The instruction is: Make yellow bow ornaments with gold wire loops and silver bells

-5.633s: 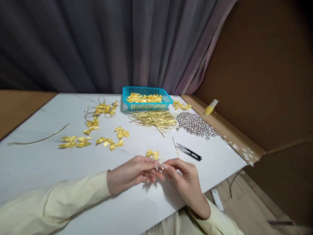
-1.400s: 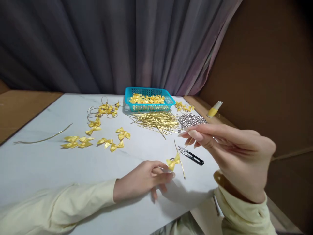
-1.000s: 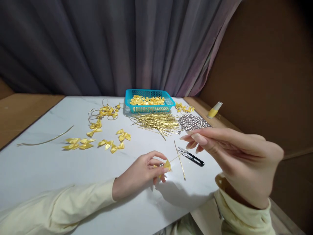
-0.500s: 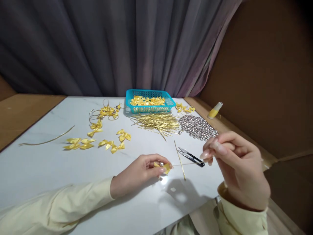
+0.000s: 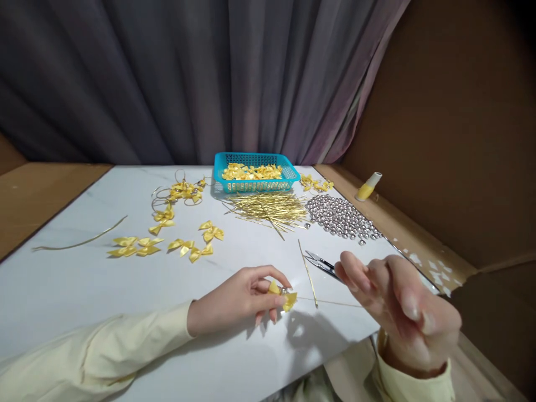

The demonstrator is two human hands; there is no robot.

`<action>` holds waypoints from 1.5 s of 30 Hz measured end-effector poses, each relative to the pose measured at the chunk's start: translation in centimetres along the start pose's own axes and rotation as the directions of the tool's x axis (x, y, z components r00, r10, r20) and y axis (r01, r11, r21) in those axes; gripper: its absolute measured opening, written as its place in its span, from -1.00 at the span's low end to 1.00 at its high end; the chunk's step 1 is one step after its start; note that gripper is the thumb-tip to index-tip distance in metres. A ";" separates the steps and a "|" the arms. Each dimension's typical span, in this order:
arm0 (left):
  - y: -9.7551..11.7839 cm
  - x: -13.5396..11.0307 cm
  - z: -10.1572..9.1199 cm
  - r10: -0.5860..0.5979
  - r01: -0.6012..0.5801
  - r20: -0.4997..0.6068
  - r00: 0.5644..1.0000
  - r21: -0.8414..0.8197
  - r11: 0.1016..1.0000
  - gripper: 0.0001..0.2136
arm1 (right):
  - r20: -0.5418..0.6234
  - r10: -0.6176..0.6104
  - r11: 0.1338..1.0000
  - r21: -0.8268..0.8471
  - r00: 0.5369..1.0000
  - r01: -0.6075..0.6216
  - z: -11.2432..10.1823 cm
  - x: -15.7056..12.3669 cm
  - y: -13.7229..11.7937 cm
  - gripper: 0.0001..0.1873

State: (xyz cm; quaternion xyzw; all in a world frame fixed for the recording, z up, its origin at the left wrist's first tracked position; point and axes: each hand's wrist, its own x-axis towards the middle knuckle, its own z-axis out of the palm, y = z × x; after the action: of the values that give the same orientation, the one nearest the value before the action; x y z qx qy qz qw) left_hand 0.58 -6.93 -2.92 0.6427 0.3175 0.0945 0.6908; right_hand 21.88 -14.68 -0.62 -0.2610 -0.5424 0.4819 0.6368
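My left hand (image 5: 253, 296) pinches a yellow ribbon bow (image 5: 290, 301) between thumb and fingers, low over the white table. A round silver bead (image 5: 284, 290) shows at the bow's middle. From the bow a thin cord (image 5: 329, 301) runs straight to the right and vanishes behind my right hand (image 5: 402, 307). That hand is raised with curled fingers, and its grip on the cord is partly hidden. Black thread snips (image 5: 322, 263) lie beside it, their handles covered by the fingers. A single gold twist tie (image 5: 308, 273) lies between the hands.
Behind are a blue basket (image 5: 218, 173) of yellow bows, a pile of gold twist ties (image 5: 268, 209) and many silver beads (image 5: 339, 216). Loose bows (image 5: 138, 245) and a gold cord (image 5: 84, 243) lie left. A small bottle (image 5: 368, 187) stands at the right edge.
My right hand has moved lower and turned over, drawing the cord's line down with it. My left hand's fingers have shifted on the bow, which sits slightly further right and lower.
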 end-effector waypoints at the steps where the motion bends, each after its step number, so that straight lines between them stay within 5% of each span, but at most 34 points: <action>1: -0.1 0.0 0.0 0.006 -0.006 0.010 1.000 -0.012 1.000 -0.74 | 0.037 0.010 1.000 0.019 0.999 -0.011 0.1 -0.1 0.1 -0.88; 7: -0.5 0.1 -0.2 0.025 -0.027 0.073 0.997 0.028 0.999 -0.69 | 0.301 0.205 0.978 -0.039 0.931 -0.203 1.5 0.2 -1.5 -0.70; 14: -0.4 0.1 -0.5 -0.010 0.004 0.142 0.990 0.042 0.999 -0.70 | 0.147 0.267 0.931 0.216 0.952 -0.295 1.2 -0.8 -0.3 -0.71; 21: -0.5 0.2 -0.9 -0.017 0.018 0.059 0.998 -0.024 1.000 -0.78 | 0.188 0.240 0.912 0.294 0.952 -0.288 0.2 -1.5 0.7 -0.83; 26: -0.9 0.5 -0.9 -0.022 0.024 0.091 0.996 -0.012 1.000 -0.79 | 0.302 0.059 0.911 0.372 0.951 -0.175 1.1 -0.8 1.5 -0.97; 30: -0.9 0.6 -0.8 -0.045 0.048 0.060 0.997 -0.045 0.998 -0.79 | 0.340 -0.016 0.914 0.386 0.940 -0.124 1.0 -0.5 2.0 -0.90; 37: -0.2 0.5 -0.7 -0.164 0.173 0.054 0.985 -0.298 0.939 -0.85 | 0.200 0.123 0.936 0.303 0.972 -0.181 0.1 -1.1 1.4 -0.88; 42: 0.4 0.4 -0.9 -0.246 0.267 0.106 0.963 -0.431 0.862 -0.86 | 0.344 0.008 0.905 0.397 0.939 -0.153 -0.1 -1.0 1.5 -0.83; 45: 0.2 0.6 -1.2 -0.286 0.304 0.112 0.952 -0.461 0.834 -0.85 | 0.332 -0.026 0.895 0.427 0.943 -0.125 0.1 -1.2 2.0 -0.79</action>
State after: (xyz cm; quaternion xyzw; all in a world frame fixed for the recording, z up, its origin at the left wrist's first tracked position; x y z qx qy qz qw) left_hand 0.43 -5.63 -2.87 0.3998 0.3666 0.0490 0.8387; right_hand 21.23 -14.94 -2.80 -0.0392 -0.5102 0.6454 0.5671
